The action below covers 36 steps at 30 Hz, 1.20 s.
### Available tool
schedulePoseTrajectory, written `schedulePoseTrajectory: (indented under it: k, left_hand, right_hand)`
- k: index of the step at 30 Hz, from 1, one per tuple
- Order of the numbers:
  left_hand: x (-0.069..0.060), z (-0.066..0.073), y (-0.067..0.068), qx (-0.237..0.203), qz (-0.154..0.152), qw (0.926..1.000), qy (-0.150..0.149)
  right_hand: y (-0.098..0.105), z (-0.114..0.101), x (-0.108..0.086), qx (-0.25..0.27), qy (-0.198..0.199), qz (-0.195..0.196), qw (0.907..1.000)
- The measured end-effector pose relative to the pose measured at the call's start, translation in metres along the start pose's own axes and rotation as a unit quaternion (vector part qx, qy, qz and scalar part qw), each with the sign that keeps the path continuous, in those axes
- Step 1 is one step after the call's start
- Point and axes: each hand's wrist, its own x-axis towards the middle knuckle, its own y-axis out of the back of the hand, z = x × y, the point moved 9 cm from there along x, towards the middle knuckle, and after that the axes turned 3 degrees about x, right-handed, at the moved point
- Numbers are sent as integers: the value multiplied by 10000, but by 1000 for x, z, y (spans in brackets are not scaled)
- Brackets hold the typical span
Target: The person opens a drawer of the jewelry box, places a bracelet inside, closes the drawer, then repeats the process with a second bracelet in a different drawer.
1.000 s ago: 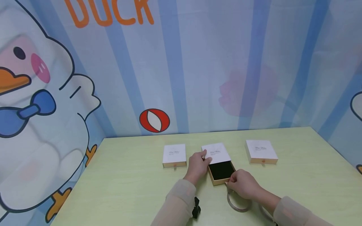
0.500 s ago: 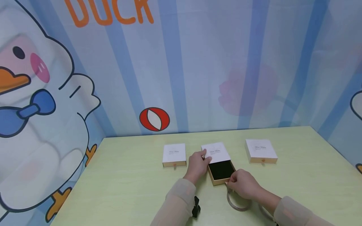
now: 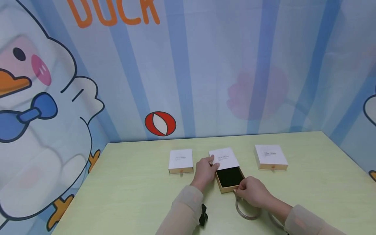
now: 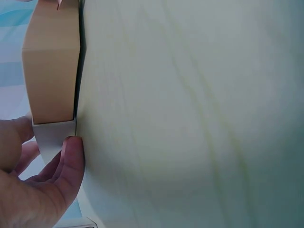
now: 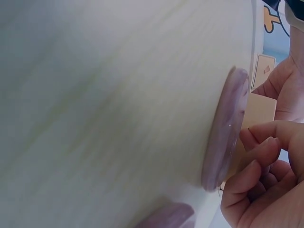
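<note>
A small drawer-style gift box stands at the middle of the table, turned slightly. My left hand [image 3: 204, 173] grips its white sleeve [image 3: 225, 159] by the left side; in the left wrist view, the fingers press the sleeve's wall [image 4: 50, 137]. The tan drawer [image 3: 227, 189] is pulled partly out and shows a black lining. At its front right corner my right hand [image 3: 253, 192] pinches the pull tab, mostly hidden by the fingers. Beneath that hand lies a greyish-purple bangle [image 3: 246, 217], also seen as a glossy bangle [image 5: 227, 130] in the right wrist view.
A second bangle [image 3: 275, 222] lies partly behind the right forearm. One closed white box [image 3: 180, 160] stands left of the middle box, another closed box [image 3: 271, 156] to its right. A printed cloth backdrop [image 3: 211, 71] rises behind the pale table [image 3: 132, 189].
</note>
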Motion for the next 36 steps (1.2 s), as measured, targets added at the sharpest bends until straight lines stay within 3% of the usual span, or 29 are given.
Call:
schedulePoseTrajectory:
  k: [18,31,36]
  left_hand:
    - [-1,1,0,-7,-10,10000,0]
    - [1,1,1,88,37,9999,-84]
    - [0,1,1,70,43,9999,-92]
  right_hand:
    - [2,3,0,-108,-183,-204,9996]
    - [6,-3,-4,-354,11,-490,9982]
    - [6,-5,-4,-487,339,-595,9965]
